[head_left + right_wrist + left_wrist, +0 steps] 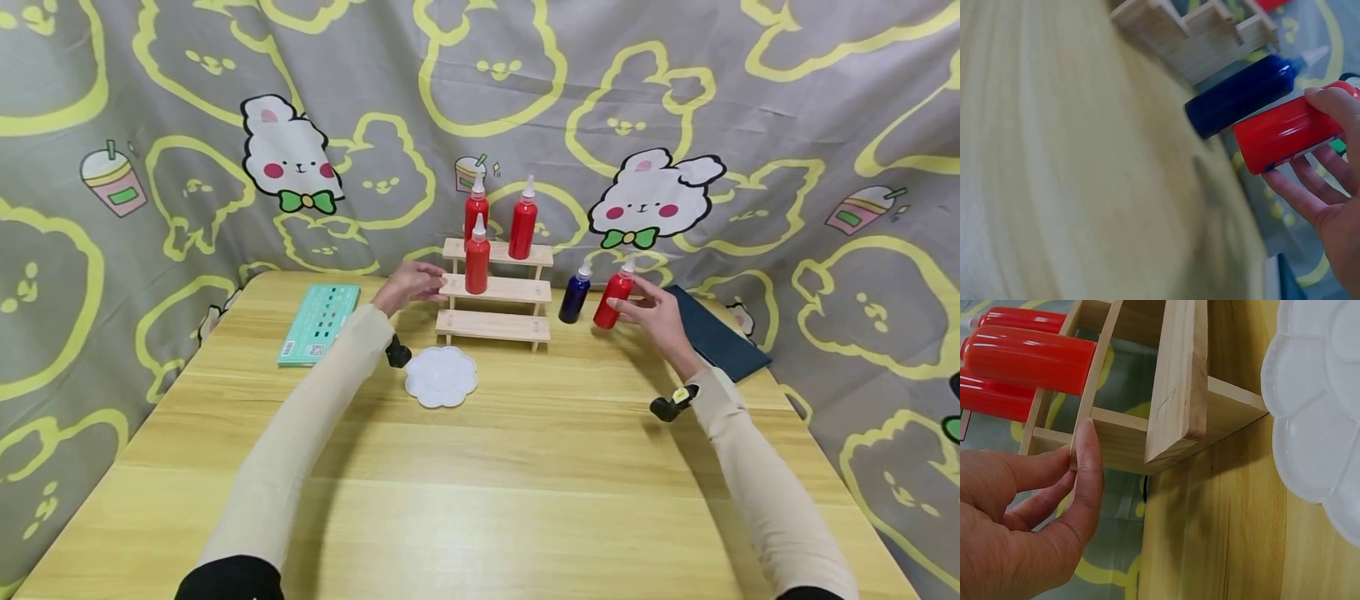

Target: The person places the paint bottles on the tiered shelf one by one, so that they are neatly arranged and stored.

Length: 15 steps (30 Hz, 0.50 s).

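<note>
A three-step wooden display stand [492, 325] stands at the back of the table. Thumb and index finger of my left hand [412, 287] pinch the left end of its middle step, as the left wrist view shows closely. On that step is an orange-red bottle [477, 267]; two more red bottles [523, 229] are on the top step. To the right, my right hand [655, 315] holds a red squeeze bottle [1285, 134] with a white nozzle between thumb and fingers. Beside it a dark blue bottle [574, 298] stands upright on the table.
A white flower-shaped palette [441, 377] lies in front of the stand. At the left is a mint-green box [318, 325], and at the right back a dark blue flat case [716, 333]. A patterned grey curtain [525, 100] hangs right behind the table.
</note>
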Motion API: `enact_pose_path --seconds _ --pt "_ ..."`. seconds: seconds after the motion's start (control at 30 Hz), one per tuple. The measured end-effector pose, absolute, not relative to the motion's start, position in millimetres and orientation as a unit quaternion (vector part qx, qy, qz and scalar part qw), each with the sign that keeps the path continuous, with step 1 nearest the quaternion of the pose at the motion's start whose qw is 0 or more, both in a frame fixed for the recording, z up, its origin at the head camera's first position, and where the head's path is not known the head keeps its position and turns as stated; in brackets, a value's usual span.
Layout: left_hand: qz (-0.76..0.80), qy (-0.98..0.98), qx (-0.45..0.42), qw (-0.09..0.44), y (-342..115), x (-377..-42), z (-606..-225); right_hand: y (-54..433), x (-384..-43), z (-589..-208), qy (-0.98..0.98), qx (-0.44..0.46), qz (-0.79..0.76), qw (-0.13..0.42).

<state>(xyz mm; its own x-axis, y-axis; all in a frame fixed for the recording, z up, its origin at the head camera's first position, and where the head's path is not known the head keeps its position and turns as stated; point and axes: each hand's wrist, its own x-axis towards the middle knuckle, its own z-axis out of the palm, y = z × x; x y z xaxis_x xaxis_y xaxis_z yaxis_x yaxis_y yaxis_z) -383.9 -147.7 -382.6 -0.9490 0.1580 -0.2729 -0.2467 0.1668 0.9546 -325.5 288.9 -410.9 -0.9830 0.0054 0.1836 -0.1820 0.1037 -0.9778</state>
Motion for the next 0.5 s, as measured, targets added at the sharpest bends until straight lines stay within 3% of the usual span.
enact_pose_path --seconds 0.3,0.5 --pt "0.634 0.759 -0.014 0.146 -147 -382 -382 286 -325 -391 -0.802 0.058 0.585 0.103" --pt "0.631 0.764 -0.008 0.135 -147 -380 -381 277 -326 -383 -0.781 0.077 0.612 0.101"
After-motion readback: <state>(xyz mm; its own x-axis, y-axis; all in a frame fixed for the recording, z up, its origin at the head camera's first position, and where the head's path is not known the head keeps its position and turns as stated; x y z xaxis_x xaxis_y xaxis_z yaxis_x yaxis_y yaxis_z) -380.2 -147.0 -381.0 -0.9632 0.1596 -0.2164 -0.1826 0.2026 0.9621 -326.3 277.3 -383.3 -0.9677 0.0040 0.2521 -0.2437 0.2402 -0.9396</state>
